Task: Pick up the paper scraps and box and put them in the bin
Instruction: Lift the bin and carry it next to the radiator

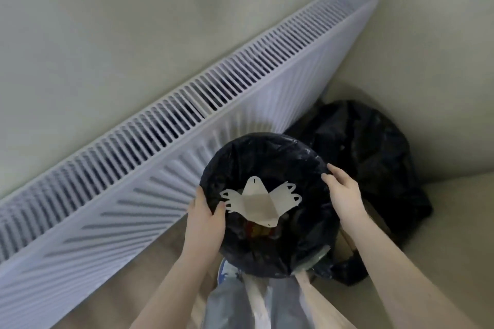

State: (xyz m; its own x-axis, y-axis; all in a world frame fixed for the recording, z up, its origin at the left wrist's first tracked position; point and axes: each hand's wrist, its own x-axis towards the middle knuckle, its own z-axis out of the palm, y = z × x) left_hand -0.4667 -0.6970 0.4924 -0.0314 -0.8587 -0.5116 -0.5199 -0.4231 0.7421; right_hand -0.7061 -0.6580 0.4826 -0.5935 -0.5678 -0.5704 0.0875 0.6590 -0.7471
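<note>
A round bin lined with a black plastic bag stands on the floor below me. A flattened white cardboard box, with tabbed flaps spread out, lies across the bin's opening above some coloured rubbish. My left hand grips the bin's left rim, fingers outside and thumb over the edge, with the thumb tip next to the box's left flap. At the right rim my right hand has its fingertips resting on the liner and holds nothing. I see no loose paper scraps.
A long white radiator runs along the wall just behind and left of the bin. A full black rubbish bag sits in the corner to the right. My legs are right in front of the bin.
</note>
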